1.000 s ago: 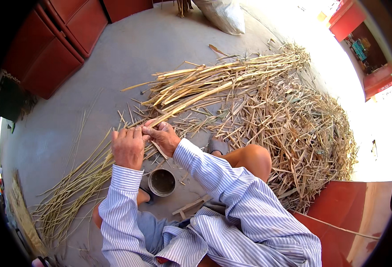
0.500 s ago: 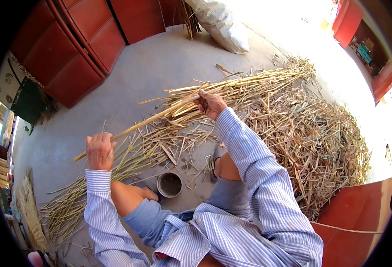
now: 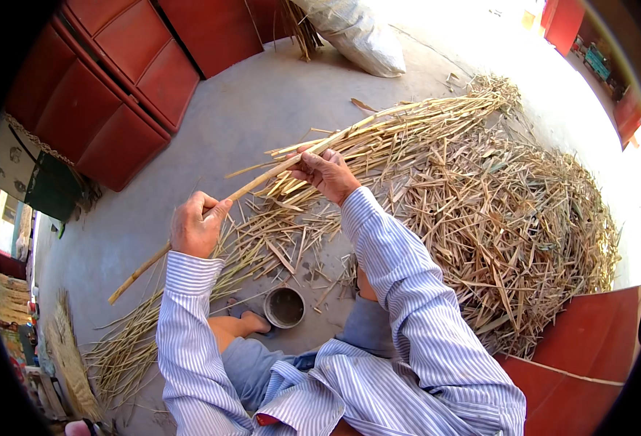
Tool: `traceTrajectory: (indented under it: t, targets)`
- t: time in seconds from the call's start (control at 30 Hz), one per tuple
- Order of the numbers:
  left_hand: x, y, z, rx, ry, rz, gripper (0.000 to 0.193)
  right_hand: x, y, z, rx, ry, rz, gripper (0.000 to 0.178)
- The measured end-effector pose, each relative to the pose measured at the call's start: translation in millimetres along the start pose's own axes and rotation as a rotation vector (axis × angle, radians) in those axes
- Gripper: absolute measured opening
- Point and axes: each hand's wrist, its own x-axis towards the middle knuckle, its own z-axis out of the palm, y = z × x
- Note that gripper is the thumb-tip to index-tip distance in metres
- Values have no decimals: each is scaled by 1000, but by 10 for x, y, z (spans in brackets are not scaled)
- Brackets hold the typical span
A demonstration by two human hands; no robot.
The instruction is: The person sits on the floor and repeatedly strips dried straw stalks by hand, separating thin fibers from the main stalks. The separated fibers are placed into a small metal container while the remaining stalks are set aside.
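A long pale dry stalk (image 3: 262,177) runs aslant in front of me, its lower end past my left hand and its far part over the heap of stalks. My left hand (image 3: 198,224) is closed round it, thumb along the top. Farther up, my right hand (image 3: 323,174) pinches the same stalk between thumb and fingers. Beyond and below my right hand lies a bundle of straw-coloured stalks (image 3: 422,123) on the floor. Thinner greenish stalks (image 3: 135,349) are spread under my left forearm.
A small round pot (image 3: 284,307) stands between my feet. To the right is a big heap of dry leaf husks (image 3: 502,232) beside a red panel (image 3: 582,356). Red padded furniture (image 3: 117,109) and a white sack (image 3: 357,40) stand at the back. A straw broom head (image 3: 70,356) is at the left.
My left hand has moved right and up along the stalk, so more of its lower end sticks out. My right hand has shifted slightly left, and the hands are closer together.
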Motion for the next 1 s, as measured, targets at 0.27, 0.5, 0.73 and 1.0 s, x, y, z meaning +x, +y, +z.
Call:
traceTrajectory:
  t: [0.27, 0.5, 0.73, 1.0]
  targets:
    - [250, -75, -150, 272, 161, 174, 28, 25, 181, -91, -300, -46, 65, 25]
    - [302, -126, -37, 291, 167, 230, 26, 82, -284, -806, 360, 674, -163, 23]
    - [-255, -235, -335, 246, 170, 240, 26, 299, -336, -1013, 263, 447, -88, 17]
    - [-797, -795, -933, 263, -26, -18, 36, 260, -389, -763, 224, 286, -108, 22]
